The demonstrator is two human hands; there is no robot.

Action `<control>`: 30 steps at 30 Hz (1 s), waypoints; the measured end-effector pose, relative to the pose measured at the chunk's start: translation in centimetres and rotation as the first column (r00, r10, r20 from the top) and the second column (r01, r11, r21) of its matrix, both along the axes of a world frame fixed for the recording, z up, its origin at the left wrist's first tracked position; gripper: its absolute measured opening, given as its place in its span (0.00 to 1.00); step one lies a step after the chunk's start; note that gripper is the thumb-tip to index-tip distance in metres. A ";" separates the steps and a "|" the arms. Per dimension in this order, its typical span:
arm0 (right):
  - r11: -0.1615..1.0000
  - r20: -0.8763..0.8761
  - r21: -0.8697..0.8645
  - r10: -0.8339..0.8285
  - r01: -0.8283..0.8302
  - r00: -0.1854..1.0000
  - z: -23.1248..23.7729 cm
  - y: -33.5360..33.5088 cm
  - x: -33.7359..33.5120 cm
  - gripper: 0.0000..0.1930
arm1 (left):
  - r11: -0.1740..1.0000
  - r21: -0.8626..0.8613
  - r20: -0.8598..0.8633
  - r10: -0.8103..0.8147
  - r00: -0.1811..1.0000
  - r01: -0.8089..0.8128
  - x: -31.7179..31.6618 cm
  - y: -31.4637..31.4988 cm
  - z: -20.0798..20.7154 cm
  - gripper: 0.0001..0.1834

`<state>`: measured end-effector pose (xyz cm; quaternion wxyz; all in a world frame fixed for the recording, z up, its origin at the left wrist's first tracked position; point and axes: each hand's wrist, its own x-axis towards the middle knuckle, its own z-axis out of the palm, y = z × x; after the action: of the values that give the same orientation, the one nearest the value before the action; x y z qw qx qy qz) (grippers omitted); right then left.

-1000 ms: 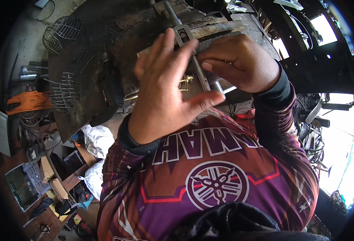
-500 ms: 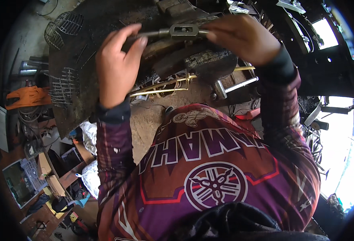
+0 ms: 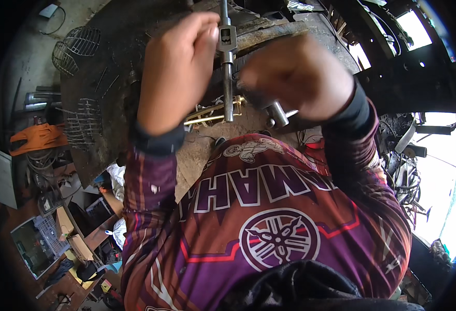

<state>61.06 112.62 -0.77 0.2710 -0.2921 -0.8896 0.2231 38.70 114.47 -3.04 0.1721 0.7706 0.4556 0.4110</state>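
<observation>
A metal tap wrench [image 3: 228,58] stands lengthwise before me, one bar toward me and the other away, with a slotted block in the middle. My left hand [image 3: 176,70] is on its left side, thumb and fingers drawn together, the tips against the tool beside the block. On the other side my right hand [image 3: 303,78] is curled close to the near bar. Motion smears its fingers, and a gap shows between them and the bar. What lies under the wrench is hard to make out.
A hammer [image 3: 277,114] lies below my right hand. Yellow metal bars [image 3: 207,115] are beneath the wrench's near end. A dark work surface [image 3: 96,150] carries wire grids [image 3: 87,122] at left. An orange cloth [image 3: 39,138] hangs farther left.
The wrench has turned from crosswise to lengthwise. My right hand has come nearer to me and off the bar's end; my left hand has moved right and its fingers have closed together.
</observation>
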 end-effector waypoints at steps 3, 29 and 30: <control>0.960 -0.344 0.068 -0.233 0.271 0.910 -1.1 4.6 0.8 0.15 | 0.997 0.049 -0.009 -0.060 0.998 0.061 1.3 -5.4 0.5 0.17; 0.937 -0.264 0.239 -0.190 0.255 0.946 -0.9 1.7 0.7 0.09 | 0.957 0.050 -0.189 -0.272 0.943 0.286 -2.0 -3.1 0.3 0.29; 0.927 -0.274 0.287 -0.160 0.240 0.948 -0.7 3.6 1.1 0.12 | 0.966 0.022 -0.235 -0.245 0.940 0.257 -2.3 -4.3 0.6 0.31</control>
<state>62.16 116.23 -1.49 0.4438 -0.3048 -0.8386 0.0829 36.43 110.17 -2.47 0.1489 0.8691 0.3597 0.3051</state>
